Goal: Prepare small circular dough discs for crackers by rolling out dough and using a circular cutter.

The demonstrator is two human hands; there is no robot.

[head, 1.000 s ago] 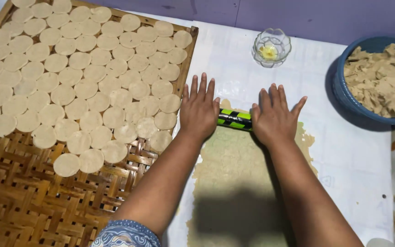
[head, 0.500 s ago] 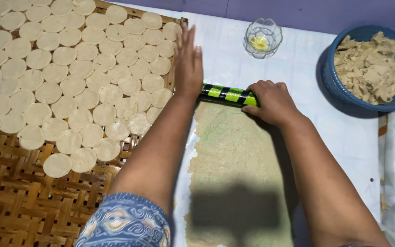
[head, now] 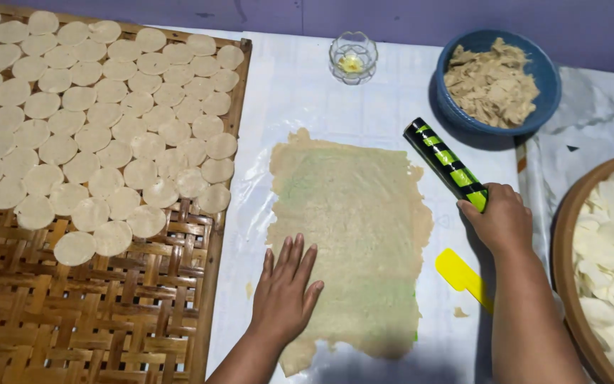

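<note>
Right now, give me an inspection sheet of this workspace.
Surface: clear plastic sheet over a pale table.
Job's things: rolled dough sheet, ragged edges; black-and-green roller lifted to its right.
Clutter: woven tray with cut dough rounds; blue bowl of scraps; small glass bowl; yellow scraper; round tray of white pieces.
Grips: left hand flat on the dough; right hand closed on the roller's end.
Cables: nothing seen.
Surroundings: purple wall.

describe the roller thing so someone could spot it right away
Start at the round blue bowl of dough scraps at top right. Just below it, the right hand grips a black cylinder with green stripes, lying slanted beside the flat dough sheet; nothing else is striped.
</note>
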